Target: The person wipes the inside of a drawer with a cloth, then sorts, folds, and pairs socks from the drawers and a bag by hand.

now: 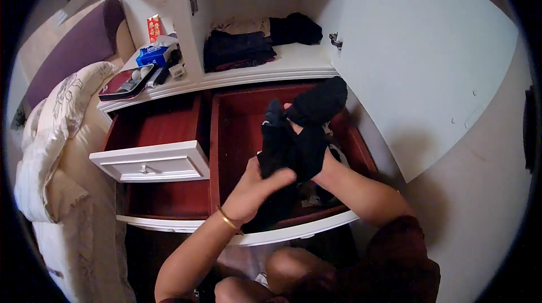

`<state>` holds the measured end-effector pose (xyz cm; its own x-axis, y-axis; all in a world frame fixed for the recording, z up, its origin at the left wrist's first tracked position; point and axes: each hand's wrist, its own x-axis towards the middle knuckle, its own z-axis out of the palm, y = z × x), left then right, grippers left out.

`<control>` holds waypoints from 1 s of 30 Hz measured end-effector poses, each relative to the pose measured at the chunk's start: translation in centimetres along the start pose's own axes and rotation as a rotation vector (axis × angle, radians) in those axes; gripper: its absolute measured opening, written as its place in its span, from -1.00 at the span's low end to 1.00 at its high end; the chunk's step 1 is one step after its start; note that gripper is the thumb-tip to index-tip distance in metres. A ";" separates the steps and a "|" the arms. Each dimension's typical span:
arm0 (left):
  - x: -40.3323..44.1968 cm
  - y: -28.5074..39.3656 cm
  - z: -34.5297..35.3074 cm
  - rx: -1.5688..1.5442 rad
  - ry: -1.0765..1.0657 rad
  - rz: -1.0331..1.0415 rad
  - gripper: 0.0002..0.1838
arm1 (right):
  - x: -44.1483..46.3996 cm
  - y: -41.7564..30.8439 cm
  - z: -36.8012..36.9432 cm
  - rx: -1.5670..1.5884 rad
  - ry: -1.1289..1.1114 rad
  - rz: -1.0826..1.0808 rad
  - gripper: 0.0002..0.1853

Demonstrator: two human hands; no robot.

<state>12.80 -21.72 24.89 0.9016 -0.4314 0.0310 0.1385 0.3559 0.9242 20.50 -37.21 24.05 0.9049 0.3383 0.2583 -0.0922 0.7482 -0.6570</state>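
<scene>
My left hand (pixel 257 187), with a gold bangle at the wrist, grips soft black cloth (pixel 276 145) that looks like a sock, its thumb lying across the fabric. My right hand (pixel 326 167) holds another piece of black cloth (pixel 319 102) with a rounded, sock-like end; fabric covers most of its fingers, and some fingertips show near the top. Both pieces hang together over the wide open drawer (pixel 237 105) with a dark red interior. More dark cloth lies in the drawer below my hands, partly hidden by my arms.
Folded dark clothes (pixel 237 49) lie on the cabinet shelf above, beside the open white door (pixel 423 60). To the left, a smaller drawer (pixel 149 162) is pulled out. A blue tissue pack (pixel 155 54) and a red case (pixel 127 83) sit near the bed (pixel 73 99).
</scene>
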 end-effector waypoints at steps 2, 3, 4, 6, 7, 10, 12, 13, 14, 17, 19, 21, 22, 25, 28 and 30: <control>1.1 -0.5 0.1 0.303 0.024 0.240 -0.50 | -0.4 0.1 1.3 0.014 0.186 -0.041 -0.79; 1.4 -0.7 -0.2 0.279 0.076 0.182 -0.51 | -0.5 -0.2 1.5 -0.111 0.153 -0.061 -0.79; 1.5 -0.9 -0.7 0.255 0.127 0.123 -0.53 | -0.6 -0.9 1.5 -0.234 0.118 -0.081 -0.79; 1.6 -0.2 -1.0 0.205 0.200 0.073 -0.62 | -0.4 -2.1 0.7 -0.343 0.060 -0.092 -0.77; 1.3 0.4 -1.2 0.176 0.191 0.058 -0.66 | -0.2 -2.5 -0.1 -0.327 0.042 -0.083 -0.76; 1.0 0.9 -2.4 0.005 0.214 0.131 -0.89 | 0.3 -4.7 -1.7 -0.259 -0.064 -0.144 -0.70; 1.2 1.7 -3.3 -0.135 0.207 0.101 -0.94 | -0.1 -6.0 -1.6 -0.256 -0.061 -0.111 -0.66; 1.3 1.8 -3.9 -0.131 0.209 0.154 -0.94 | -0.1 -6.2 -1.2 -0.217 -0.070 -0.112 -0.65; 1.4 2.0 -4.0 -0.185 0.267 0.181 -0.97 | -0.2 -6.3 -0.5 -0.180 -0.077 -0.112 -0.65; 1.5 2.1 -4.9 -0.316 0.323 0.208 -0.93 | -0.4 -6.5 1.1 0.049 -0.155 -0.058 -0.56; 1.1 2.1 -5.6 -0.366 0.339 0.259 -0.82 | -0.5 -6.9 1.8 0.054 -0.182 -0.034 -0.51; 1.0 2.5 -6.2 -0.366 0.466 0.345 -0.71 | -0.3 -7.7 1.8 -0.092 -0.130 -0.060 -0.50; 0.9 2.2 -7.1 -0.432 0.533 0.374 -0.67 | -0.1 -7.9 1.6 -0.148 -0.086 -0.084 -0.50; 0.5 2.2 -8.3 -0.408 0.570 0.387 -0.71 | 0.3 -8.3 0.8 -0.162 0.073 -0.176 -0.55; 0.2 2.3 -8.1 -0.277 0.639 0.430 -0.65 | 0.0 -9.1 1.6 -0.172 0.156 -0.185 -0.56; 0.1 2.8 -7.3 -0.280 0.754 0.444 -0.59 | 0.0 -9.4 1.9 -0.442 0.262 -0.193 -0.60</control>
<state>16.25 -14.65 24.72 0.9108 0.4126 0.0135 -0.2785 0.5899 0.7579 20.57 -43.10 31.59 0.9664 0.0228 0.2559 0.2183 0.4523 -0.8647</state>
